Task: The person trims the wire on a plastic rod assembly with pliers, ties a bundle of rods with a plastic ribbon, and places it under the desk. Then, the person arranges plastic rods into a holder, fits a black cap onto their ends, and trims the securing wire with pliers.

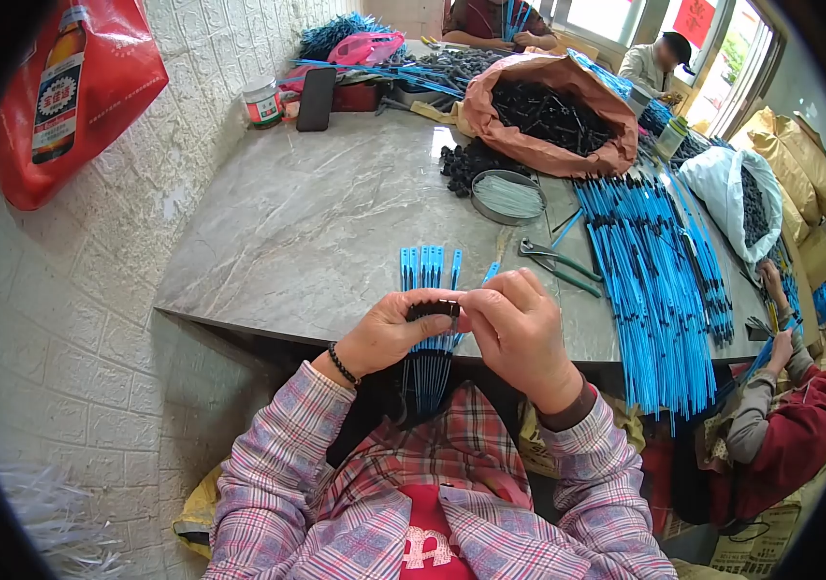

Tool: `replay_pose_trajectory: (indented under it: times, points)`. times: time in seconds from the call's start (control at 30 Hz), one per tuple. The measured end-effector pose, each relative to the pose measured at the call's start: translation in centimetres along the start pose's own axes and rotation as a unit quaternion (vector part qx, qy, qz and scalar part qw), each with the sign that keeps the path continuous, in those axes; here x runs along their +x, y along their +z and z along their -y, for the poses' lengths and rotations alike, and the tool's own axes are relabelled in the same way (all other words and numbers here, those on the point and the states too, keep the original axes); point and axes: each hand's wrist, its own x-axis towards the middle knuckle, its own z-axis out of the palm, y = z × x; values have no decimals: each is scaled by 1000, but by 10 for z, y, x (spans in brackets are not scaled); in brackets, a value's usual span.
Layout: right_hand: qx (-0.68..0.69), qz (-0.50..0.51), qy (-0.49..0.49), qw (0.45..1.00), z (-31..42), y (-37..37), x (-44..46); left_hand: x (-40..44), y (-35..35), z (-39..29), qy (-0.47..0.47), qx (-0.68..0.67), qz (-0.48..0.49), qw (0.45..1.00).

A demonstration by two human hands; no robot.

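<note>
My left hand point(389, 329) is closed round a black ribbed piece point(432, 310) at the table's front edge. My right hand point(514, 333) is pinched at the right end of that piece; anything between its fingertips is too small to make out. A fan of blue strips point(424, 263) with black lower parts runs under the black piece, their blue tops lying over the table edge. Right of my hands lie pliers with green handles point(563, 266). Behind them is a round tin point(507, 197) of thin pale sticks.
A big pile of blue strips point(650, 290) covers the table's right part. Farther back stand an orange sack point(616, 155) of black parts, a white sack point(712, 174), a phone point(316, 100) and a jar point(262, 102). Co-workers sit behind the table and at the right.
</note>
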Motion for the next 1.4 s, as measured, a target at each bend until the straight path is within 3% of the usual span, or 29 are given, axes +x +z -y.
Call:
replay_pose_trajectory:
  times: [0.6, 0.9, 1.13, 1.4]
  points:
    - [77, 28, -7, 997, 0, 7, 11, 7, -21, -2, -75, -26, 103, 992]
    - [46, 31, -20, 998, -2, 14, 12, 11, -29, 1, -91, -27, 124, 988]
    - [43, -35, 21, 998, 4, 22, 1, 13, -29, -2, -87, -27, 119, 989]
    - [0, -16, 9, 1000, 11, 20, -4, 14, -22, -8, -88, 8, 111, 990]
